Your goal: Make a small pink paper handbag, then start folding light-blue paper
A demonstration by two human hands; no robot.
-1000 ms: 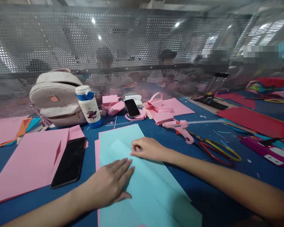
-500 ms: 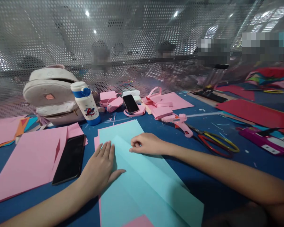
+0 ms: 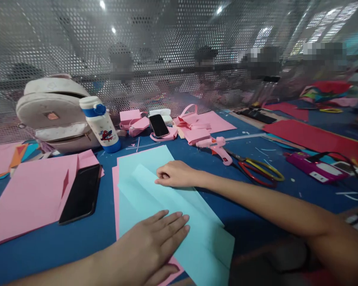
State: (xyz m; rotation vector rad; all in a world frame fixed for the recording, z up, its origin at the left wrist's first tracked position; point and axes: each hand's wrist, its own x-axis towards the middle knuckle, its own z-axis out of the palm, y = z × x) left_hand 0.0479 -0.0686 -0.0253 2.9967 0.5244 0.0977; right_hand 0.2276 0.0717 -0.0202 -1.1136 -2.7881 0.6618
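Note:
A light blue paper sheet (image 3: 143,186), partly folded over itself, lies on a pink sheet (image 3: 116,198) on the blue table. My left hand (image 3: 155,246) lies flat on the near part of the blue sheet, fingers stretched out and together. Farther back, my right hand (image 3: 174,174) is curled into a loose fist, its fingertips pressing down on the folded flap's upper edge. Nothing shows inside that fist.
A black phone (image 3: 80,194) lies on pink paper (image 3: 30,194) at left. Behind stand a water bottle (image 3: 100,125) and a white bag (image 3: 52,111). A pink glue gun (image 3: 216,147) and scissors (image 3: 260,171) lie at right. A perforated metal screen (image 3: 167,51) closes the back.
My left hand slid from the sheet's upper left edge back toward me and now lies flat on the near part. The right hand stayed pressing the fold. The view shifted slightly.

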